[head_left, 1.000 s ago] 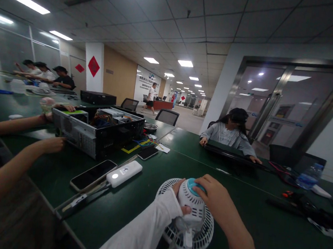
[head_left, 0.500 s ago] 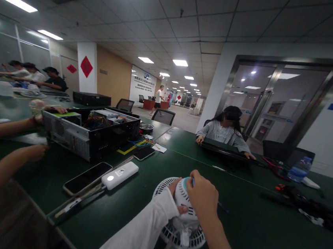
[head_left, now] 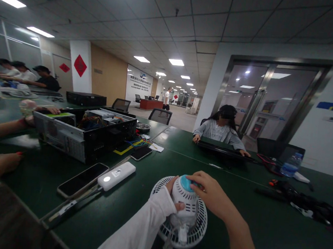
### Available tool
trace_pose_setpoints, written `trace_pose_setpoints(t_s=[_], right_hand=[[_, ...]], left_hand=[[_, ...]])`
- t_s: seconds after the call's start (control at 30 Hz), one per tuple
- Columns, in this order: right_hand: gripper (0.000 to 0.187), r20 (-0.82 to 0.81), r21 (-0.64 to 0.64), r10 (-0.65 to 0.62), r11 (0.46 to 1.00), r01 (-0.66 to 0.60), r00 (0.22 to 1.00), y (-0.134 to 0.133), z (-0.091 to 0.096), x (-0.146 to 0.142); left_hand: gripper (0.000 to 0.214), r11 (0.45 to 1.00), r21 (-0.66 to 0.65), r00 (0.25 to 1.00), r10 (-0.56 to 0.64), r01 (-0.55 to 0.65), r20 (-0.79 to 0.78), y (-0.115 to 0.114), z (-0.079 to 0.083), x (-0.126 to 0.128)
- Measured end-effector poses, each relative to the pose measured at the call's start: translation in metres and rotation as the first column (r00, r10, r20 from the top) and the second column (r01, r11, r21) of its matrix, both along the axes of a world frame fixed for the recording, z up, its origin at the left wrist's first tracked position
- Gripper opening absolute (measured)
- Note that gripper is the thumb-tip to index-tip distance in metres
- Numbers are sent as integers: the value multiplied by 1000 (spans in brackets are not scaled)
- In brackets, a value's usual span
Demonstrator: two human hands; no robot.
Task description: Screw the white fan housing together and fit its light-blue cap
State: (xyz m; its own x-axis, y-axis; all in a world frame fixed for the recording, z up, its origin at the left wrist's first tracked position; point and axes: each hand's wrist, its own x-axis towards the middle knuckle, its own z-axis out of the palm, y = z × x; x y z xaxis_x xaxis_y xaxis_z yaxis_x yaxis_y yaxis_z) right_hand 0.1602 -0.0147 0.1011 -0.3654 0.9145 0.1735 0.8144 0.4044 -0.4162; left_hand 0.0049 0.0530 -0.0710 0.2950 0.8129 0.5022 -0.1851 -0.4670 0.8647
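A small white desk fan [head_left: 185,217] lies on its back on the dark green table [head_left: 261,237], with a round white grille [head_left: 200,223] under a vented motor housing [head_left: 184,199] topped by a teal cap [head_left: 186,183]. My left hand [head_left: 174,192], in a white sleeve, grips the housing from the near left, its thumb on the vents. My right hand [head_left: 207,191] reaches across from the right, with its fingers pressed against the housing just below the teal cap. The fan's underside is hidden.
An open computer case [head_left: 83,135] with exposed wiring, a smartphone [head_left: 82,180] and a white power bank [head_left: 116,176] lie to my left. A co-worker's hand [head_left: 5,160] is beside the case. Another person [head_left: 219,132] sits across the table. Black cables [head_left: 304,202] and a water bottle [head_left: 291,164] lie right.
The whole view has swung, shifting the fan and table left in the picture. My right hand has moved from over the housing to the right of the teal cap. The co-worker's hand has shifted.
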Motion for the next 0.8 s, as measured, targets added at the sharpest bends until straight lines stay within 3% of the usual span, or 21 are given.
trace_pose_setpoints(t_s=[0.17,0.5,0.6,0.7,0.8], right_hand=[[35,-23,-15,38,999,-38,999,4,-3,3],[21,8,83,21,996,-22,1000,5,-6,0],[14,97,165,-113,982,96,989,5,-9,-11],[16,184,277,-299,930,243,936,3,-13,-26],[18,180,294,-397,895,336,900,0,-14,-39]], left_hand=[[98,997,45,998,-56,57,-18,1,-1,0],[96,998,59,996,14,-9,-90,0,-1,-4],[96,998,69,995,13,-6,-99,0,0,-4],[96,998,60,997,29,-24,-74,0,1,-2],[97,999,22,998,42,-41,-48,-1,1,-1]])
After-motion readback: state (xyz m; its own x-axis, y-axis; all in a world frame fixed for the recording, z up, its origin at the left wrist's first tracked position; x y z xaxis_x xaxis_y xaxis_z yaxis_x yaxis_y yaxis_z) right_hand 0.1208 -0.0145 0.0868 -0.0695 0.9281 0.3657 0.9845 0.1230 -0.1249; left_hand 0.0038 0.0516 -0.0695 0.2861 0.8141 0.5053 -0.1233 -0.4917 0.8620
